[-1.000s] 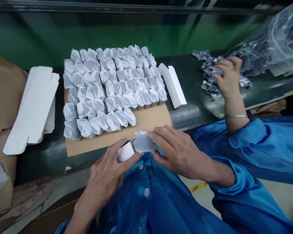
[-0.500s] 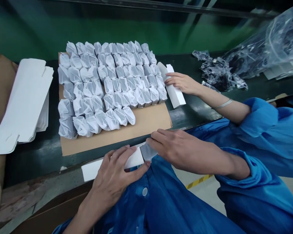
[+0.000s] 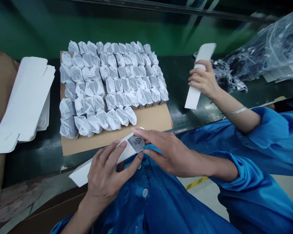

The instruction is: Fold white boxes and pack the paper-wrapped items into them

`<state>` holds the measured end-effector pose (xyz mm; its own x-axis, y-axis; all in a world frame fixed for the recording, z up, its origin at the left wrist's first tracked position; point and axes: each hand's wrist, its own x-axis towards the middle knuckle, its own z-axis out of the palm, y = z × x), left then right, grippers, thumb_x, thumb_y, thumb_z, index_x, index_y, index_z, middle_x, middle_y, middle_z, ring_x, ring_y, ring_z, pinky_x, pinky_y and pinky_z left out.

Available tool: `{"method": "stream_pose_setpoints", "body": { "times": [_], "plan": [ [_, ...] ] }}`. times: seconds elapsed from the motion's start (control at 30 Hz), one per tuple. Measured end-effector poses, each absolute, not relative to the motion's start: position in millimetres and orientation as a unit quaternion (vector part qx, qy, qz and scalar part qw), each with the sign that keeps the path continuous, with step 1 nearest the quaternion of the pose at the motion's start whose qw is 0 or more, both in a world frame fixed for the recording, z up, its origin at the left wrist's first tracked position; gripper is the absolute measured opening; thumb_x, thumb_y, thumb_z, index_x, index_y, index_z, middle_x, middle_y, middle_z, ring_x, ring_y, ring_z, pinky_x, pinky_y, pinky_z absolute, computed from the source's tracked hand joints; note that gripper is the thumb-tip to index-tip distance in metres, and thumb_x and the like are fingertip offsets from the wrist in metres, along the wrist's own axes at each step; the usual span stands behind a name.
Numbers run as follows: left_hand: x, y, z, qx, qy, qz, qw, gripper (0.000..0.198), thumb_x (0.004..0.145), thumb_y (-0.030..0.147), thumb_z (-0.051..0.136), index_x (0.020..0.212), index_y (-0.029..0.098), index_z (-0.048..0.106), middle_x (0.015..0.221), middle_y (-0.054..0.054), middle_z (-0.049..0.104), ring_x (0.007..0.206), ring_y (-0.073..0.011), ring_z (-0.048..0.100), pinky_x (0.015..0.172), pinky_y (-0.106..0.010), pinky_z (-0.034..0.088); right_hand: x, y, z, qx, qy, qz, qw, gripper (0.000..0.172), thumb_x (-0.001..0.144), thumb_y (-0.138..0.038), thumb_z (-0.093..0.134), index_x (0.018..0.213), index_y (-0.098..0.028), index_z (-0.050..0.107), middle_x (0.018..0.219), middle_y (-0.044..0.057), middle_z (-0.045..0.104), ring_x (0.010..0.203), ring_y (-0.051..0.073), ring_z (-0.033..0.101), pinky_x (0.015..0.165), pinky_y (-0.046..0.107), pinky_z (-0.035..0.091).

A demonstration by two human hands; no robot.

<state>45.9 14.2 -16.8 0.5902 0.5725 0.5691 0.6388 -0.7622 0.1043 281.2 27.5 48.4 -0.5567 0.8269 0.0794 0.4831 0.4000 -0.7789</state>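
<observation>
Low in front of my body, a slim white cardboard box (image 3: pixel 81 172) lies slanted in my left hand (image 3: pixel 107 169), whose fingers and thumb close around it. From its right end shows a wrapped item (image 3: pixel 136 143) in frosted plastic, with a dark recycling mark on it; the rest sits inside the box. My right hand (image 3: pixel 171 151) has its fingertips and thumb around that exposed end, at the box's mouth. Beyond the box, rows of similar white-wrapped items (image 3: pixel 119 86) stand on a cardboard sheet (image 3: pixel 148 120).
Flat white box blanks (image 3: pixel 21 104) are stacked at the left. To the right, a co-worker's hand (image 3: pixel 203 79) grips another white box (image 3: pixel 193 97). Behind it lie small bagged black parts (image 3: pixel 224 76) and a large clear plastic bag (image 3: pixel 278 45) on the dark bench (image 3: pixel 175 78).
The wrapped item has gone farther into the box, and my right hand has shifted left against its end. The co-worker's hand has lifted the other box and moved it right.
</observation>
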Motion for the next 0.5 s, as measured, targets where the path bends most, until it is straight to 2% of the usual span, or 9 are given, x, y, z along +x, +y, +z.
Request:
{"method": "stream_pose_setpoints", "body": {
  "times": [0.07,0.13,0.23,0.33,0.43,0.5],
  "plan": [
    [45.3,16.0,-16.6,-0.882,-0.343,-0.314,0.073,0.071,0.072,-0.007,0.073,0.129,0.034,0.062,0.129,-0.014,0.057,0.122,-0.0324,0.062,0.097,-0.042,0.051,277.3,28.3,47.5,-0.414,-0.747,0.444,0.272,0.060,0.097,-0.013,0.049,0.154,-0.019,0.031,0.150,0.014,0.050,0.127,0.019,0.060,0.105,0.037,0.053],
    [48.0,18.7,-15.0,-0.874,-0.345,-0.330,0.089,0.064,0.073,-0.005,0.075,0.126,0.029,0.064,0.126,-0.015,0.060,0.119,-0.0315,0.064,0.097,-0.041,0.052,270.5,28.8,43.9,-0.434,-0.696,0.478,0.315,0.060,0.096,-0.016,0.053,0.152,-0.022,0.034,0.145,0.012,0.055,0.122,0.018,0.063,0.103,0.036,0.055],
    [63.7,22.7,-8.0,-0.865,-0.351,-0.340,0.114,0.050,0.078,0.001,0.073,0.123,0.022,0.064,0.125,-0.017,0.064,0.119,-0.0301,0.065,0.098,-0.040,0.053,256.8,32.2,36.1,-0.499,-0.632,0.459,0.375,0.058,0.090,-0.017,0.062,0.145,-0.022,0.044,0.126,0.009,0.064,0.107,0.017,0.068,0.093,0.033,0.059],
    [89.0,30.2,5.2,-0.857,-0.362,-0.346,0.121,0.041,0.086,0.008,0.067,0.124,0.022,0.061,0.127,-0.015,0.066,0.121,-0.0274,0.065,0.098,-0.038,0.054,252.0,45.5,35.3,-0.537,-0.603,0.447,0.385,0.055,0.087,-0.018,0.067,0.140,-0.020,0.052,0.102,0.005,0.070,0.090,0.016,0.071,0.079,0.030,0.061],
    [94.6,46.5,23.6,-0.859,-0.364,-0.347,0.100,0.044,0.092,0.016,0.063,0.134,0.027,0.054,0.136,-0.012,0.062,0.128,-0.0247,0.061,0.101,-0.038,0.053,279.3,70.5,50.8,-0.545,-0.649,0.375,0.375,0.054,0.085,-0.024,0.072,0.138,-0.021,0.058,0.092,0.003,0.072,0.079,0.016,0.071,0.067,0.028,0.061],
    [71.8,63.7,34.4,-0.842,-0.387,-0.362,0.098,0.056,0.092,0.025,0.065,0.145,0.029,0.043,0.146,-0.012,0.055,0.138,-0.0248,0.051,0.109,-0.041,0.049,321.8,91.4,68.4,-0.566,-0.705,0.235,0.357,0.051,0.085,-0.033,0.074,0.133,-0.023,0.065,0.093,0.005,0.075,0.075,0.016,0.072,0.063,0.027,0.060]
  ]
}}
